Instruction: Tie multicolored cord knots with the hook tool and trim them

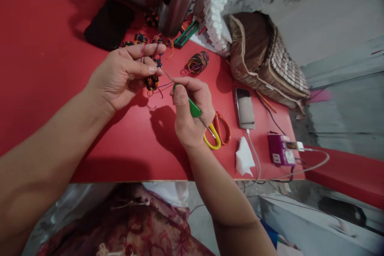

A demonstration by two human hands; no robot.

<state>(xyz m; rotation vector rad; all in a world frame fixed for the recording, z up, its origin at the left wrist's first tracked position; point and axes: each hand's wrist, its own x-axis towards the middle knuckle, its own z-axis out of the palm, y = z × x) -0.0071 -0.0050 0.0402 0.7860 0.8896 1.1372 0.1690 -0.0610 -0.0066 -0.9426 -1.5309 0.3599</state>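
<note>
We hold a dark multicolored crochet piece (152,83) over the red table (54,72).
Our right hand (189,125) grips a green-handled hook (195,109), its tip near the piece; our left hand (121,70) pinches that piece, visible above and below its thumb. Beyond both hands lies a yarn ball (198,62).

Your hook (194,109) has a green handle and a shaft of silver-grey colour. Your small yarn piece (152,83) mixes black with orange, and the yarn ball (198,63) shows dark strands crossed by orange and pink ones. Your table (45,88) is plain red. You see also scissors (218,137) with one yellow and one orange-red loop, a purple socket box (276,150), and a brown bag (267,64) patterned with rows of pale squares.
</note>
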